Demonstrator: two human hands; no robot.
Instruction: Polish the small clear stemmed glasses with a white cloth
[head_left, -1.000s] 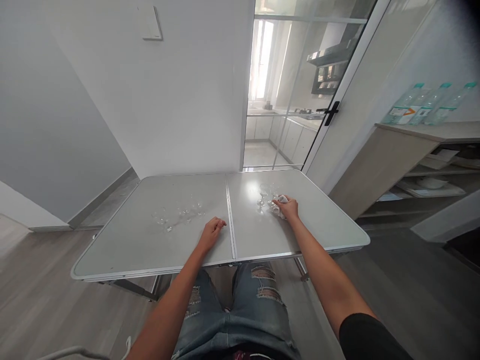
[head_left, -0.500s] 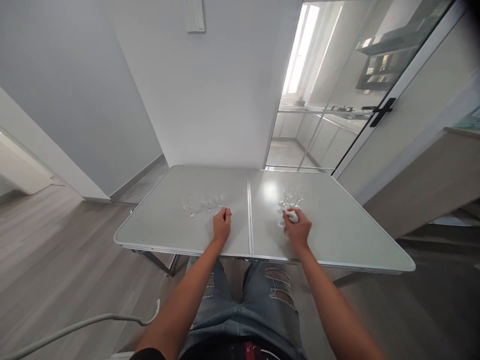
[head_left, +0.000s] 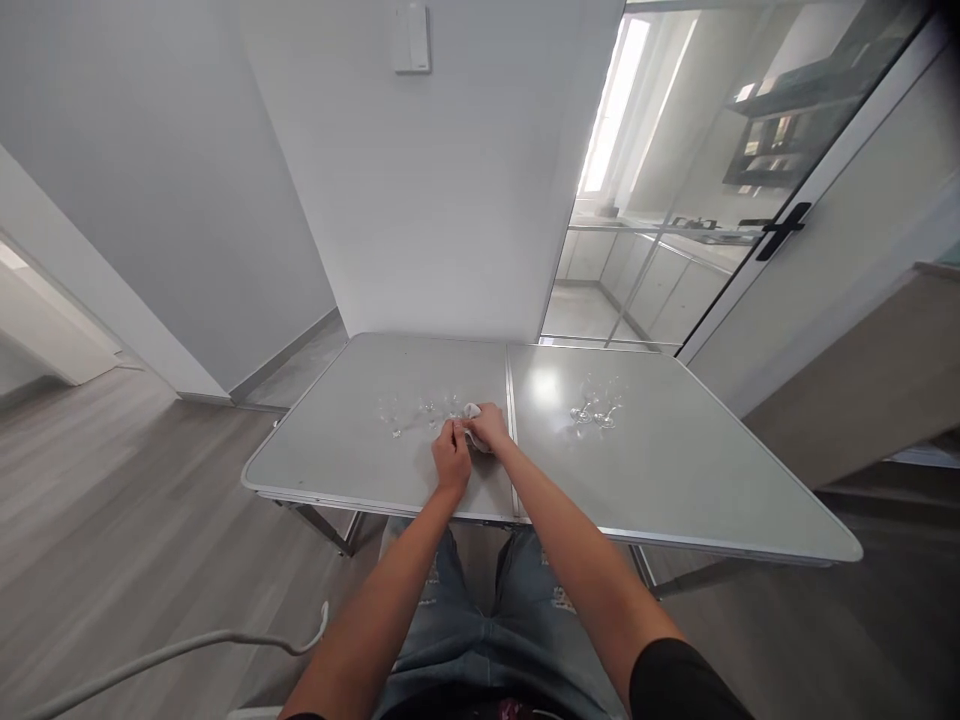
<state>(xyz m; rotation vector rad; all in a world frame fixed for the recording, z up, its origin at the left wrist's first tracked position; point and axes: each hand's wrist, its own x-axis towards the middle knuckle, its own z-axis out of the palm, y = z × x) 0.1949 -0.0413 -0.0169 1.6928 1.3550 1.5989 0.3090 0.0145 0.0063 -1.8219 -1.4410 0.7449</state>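
Note:
My left hand (head_left: 452, 455) is closed above the left half of the table, its fingertips pinched together. What it holds, if anything, is too small or hidden to name. My right hand (head_left: 491, 428) meets it there, closed around a crumpled white cloth (head_left: 480, 443) that bunches out between the two hands. Just beyond them stand several small clear stemmed glasses (head_left: 430, 405), hard to make out against the grey top. Further right, past the table's seam, is another group of clear stemmed glasses (head_left: 604, 415) with round shiny feet.
The grey folding table (head_left: 675, 480) has a metal edge and a seam down its middle. Behind it rises a white wall (head_left: 450, 220) with a switch, and a glass door (head_left: 660, 230) at the right. A pale hose (head_left: 217, 638) curves over the floor at lower left.
My right hand, with the white cloth, has moved left from beside the right-hand glasses to meet my left hand. The left hand stays closed in about the same place. The view shifts slightly.

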